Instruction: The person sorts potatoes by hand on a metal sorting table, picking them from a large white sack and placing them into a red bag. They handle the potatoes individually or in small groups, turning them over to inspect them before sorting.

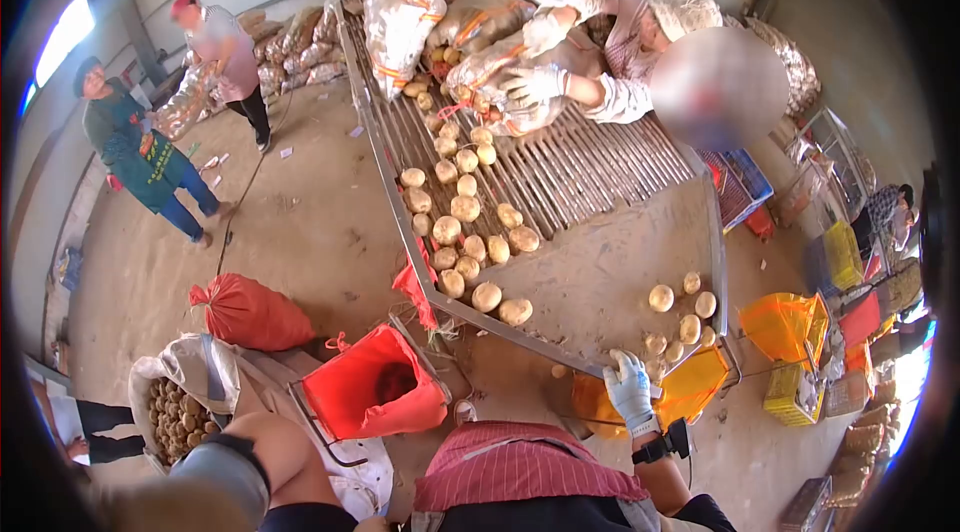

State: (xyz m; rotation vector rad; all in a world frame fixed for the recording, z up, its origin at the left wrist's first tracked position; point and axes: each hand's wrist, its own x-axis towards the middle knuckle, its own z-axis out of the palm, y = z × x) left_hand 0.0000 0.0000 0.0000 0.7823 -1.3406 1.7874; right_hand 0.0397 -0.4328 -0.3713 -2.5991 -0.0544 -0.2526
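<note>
My right hand (628, 392), in a pale glove with a dark band at the wrist, is at the near edge of the sloping metal sorting table (590, 282). Its fingers are stretched out and apart, with nothing visible in them. Just beyond them lie several potatoes (655, 343) in the table's near right corner. An orange mesh bag (695, 387) hangs under that corner, beside my hand. More potatoes (466, 209) lie along the left side of the slatted part. My left hand is not in view.
Across the table, a person's gloved hands (535, 84) are on a mesh sack (485, 77). A red bag (375, 382) hangs open in a frame at left, near a sack of potatoes (180, 417). Two people stand at far left. Yellow crates (795, 394) stand at right.
</note>
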